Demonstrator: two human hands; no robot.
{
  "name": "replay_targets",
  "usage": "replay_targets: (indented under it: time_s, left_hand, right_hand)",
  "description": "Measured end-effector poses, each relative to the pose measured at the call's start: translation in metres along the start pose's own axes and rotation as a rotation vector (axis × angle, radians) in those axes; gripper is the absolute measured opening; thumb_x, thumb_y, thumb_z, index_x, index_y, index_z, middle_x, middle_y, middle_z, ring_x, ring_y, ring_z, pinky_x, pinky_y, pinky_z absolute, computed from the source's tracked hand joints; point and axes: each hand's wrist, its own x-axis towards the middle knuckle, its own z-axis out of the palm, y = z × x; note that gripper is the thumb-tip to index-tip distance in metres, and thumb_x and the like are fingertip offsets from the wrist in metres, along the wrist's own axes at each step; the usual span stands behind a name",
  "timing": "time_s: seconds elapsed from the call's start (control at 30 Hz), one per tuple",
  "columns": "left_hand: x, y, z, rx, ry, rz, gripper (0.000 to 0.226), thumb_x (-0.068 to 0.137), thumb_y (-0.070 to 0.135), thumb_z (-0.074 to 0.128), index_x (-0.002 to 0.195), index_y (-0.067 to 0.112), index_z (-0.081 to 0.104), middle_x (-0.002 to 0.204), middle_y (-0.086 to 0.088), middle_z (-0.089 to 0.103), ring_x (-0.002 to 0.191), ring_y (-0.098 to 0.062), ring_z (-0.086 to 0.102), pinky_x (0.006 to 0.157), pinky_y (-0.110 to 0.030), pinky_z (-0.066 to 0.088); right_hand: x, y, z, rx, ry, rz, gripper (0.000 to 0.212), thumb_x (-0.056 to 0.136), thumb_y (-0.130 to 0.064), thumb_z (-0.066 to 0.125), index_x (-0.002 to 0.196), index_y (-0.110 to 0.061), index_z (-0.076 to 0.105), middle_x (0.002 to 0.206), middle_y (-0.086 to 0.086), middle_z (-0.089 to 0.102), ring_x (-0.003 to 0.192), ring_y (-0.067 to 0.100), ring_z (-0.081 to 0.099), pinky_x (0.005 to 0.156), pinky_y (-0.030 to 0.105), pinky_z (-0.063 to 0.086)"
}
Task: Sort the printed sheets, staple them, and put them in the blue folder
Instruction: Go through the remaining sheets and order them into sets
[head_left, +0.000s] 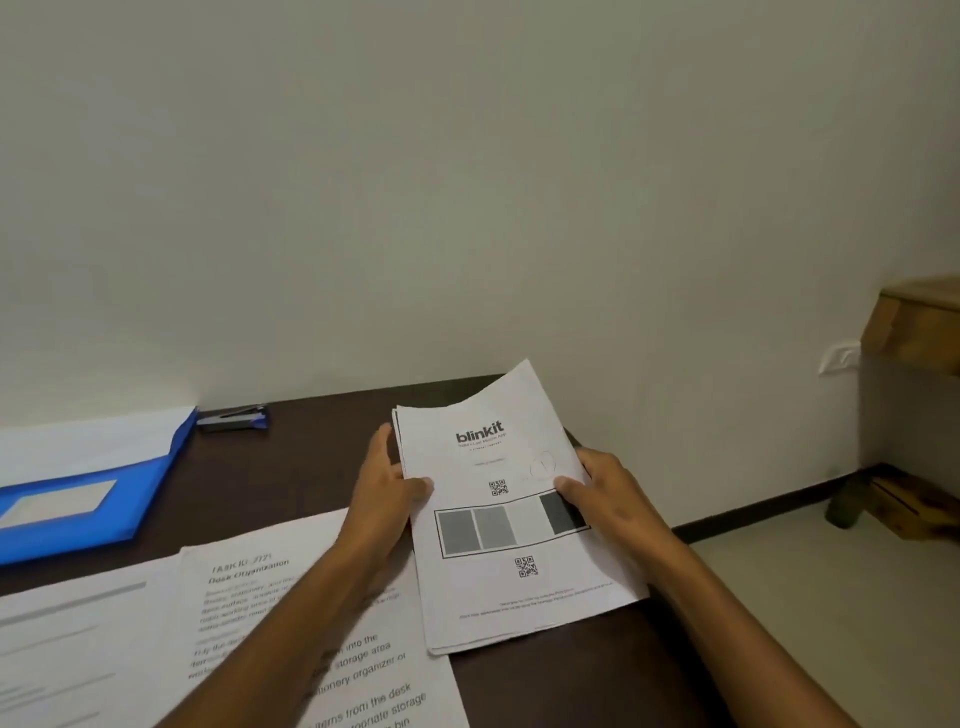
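Note:
A small stack of printed sheets (511, 525), its top page showing a logo, QR codes and grey bars, is held above the dark desk (291, 467). My left hand (387, 483) grips its left edge with the thumb on top. My right hand (605, 493) grips the right edge, thumb on the page. The blue folder (88, 499) lies at the left with white paper on it. A dark stapler (232, 418) sits by the wall behind the folder.
Two more printed sheets lie flat at the front: a text page (249, 597) under my left forearm and another sheet (78, 639) at far left. The desk's right edge drops to a tiled floor (805, 597). Wooden furniture (914, 332) stands at the right.

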Motion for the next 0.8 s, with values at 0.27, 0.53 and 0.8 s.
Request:
replay_targets:
  time_s: [0.27, 0.53, 0.8]
  left_hand:
    - [0.010, -0.019, -0.005, 0.007, 0.029, 0.143, 0.099, 0.097, -0.018, 0.056, 0.161, 0.050, 0.024, 0.145, 0.004, 0.063, 0.107, -0.020, 0.077, 0.072, -0.045, 0.066]
    - [0.017, -0.029, -0.008, -0.002, 0.040, 0.244, 0.083, 0.097, -0.020, 0.053, 0.156, 0.037, 0.046, 0.151, 0.019, 0.055, 0.130, -0.010, 0.064, 0.086, -0.032, 0.063]
    - [0.022, -0.033, -0.008, 0.048, 0.056, 0.237, 0.045, 0.096, -0.022, 0.052, 0.111, 0.011, 0.079, 0.124, 0.006, 0.076, 0.123, -0.006, 0.066, 0.102, -0.024, 0.055]
  right_hand:
    - [-0.006, 0.009, 0.004, -0.034, 0.242, -0.042, 0.019, 0.100, -0.028, 0.068, 0.118, -0.022, 0.066, 0.092, -0.005, 0.072, 0.085, 0.011, 0.069, 0.067, 0.020, 0.050]
    - [-0.012, 0.014, 0.006, -0.002, 0.328, -0.058, 0.024, 0.091, -0.023, 0.080, 0.111, -0.019, 0.067, 0.092, -0.011, 0.072, 0.076, 0.001, 0.068, 0.063, 0.010, 0.053]
    - [-0.012, 0.010, 0.006, -0.001, 0.436, -0.099, 0.020, 0.089, -0.023, 0.082, 0.103, -0.016, 0.069, 0.088, -0.012, 0.071, 0.081, -0.004, 0.067, 0.068, 0.003, 0.050]
